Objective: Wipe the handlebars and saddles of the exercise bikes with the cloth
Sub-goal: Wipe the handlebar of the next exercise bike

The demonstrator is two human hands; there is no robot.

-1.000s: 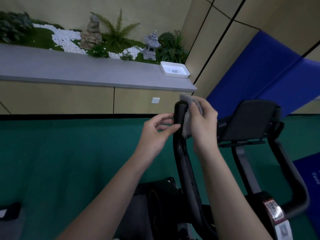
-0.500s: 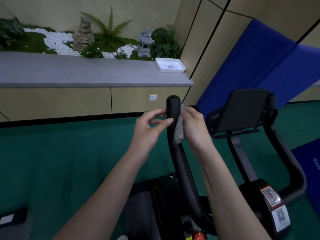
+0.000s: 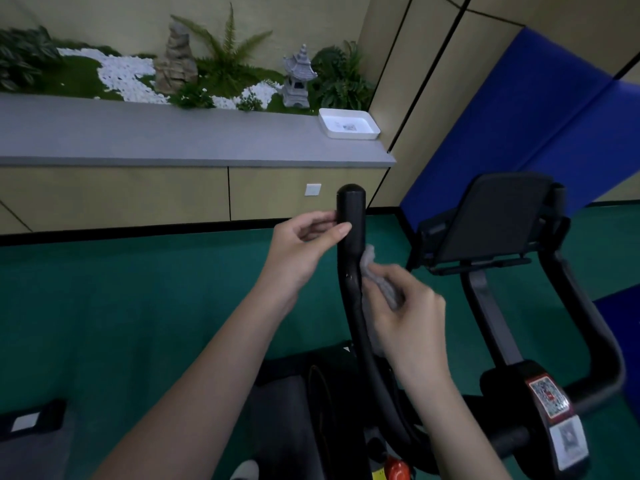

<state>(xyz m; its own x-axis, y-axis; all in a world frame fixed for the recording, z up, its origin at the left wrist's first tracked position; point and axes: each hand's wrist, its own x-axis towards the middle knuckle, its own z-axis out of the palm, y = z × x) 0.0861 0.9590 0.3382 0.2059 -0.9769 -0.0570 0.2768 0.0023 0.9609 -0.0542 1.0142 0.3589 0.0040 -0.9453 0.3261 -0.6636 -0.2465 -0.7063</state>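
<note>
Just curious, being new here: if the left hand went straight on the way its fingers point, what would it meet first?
The black handlebar: the left hand points right at its upright end, and the thumb seems to be touching it already.

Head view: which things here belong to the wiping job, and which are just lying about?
In the job:
cloth, held by the right hand
handlebar, pinched by the left hand

Lying about:
white tray
stone lantern
fern
blue mat
</note>
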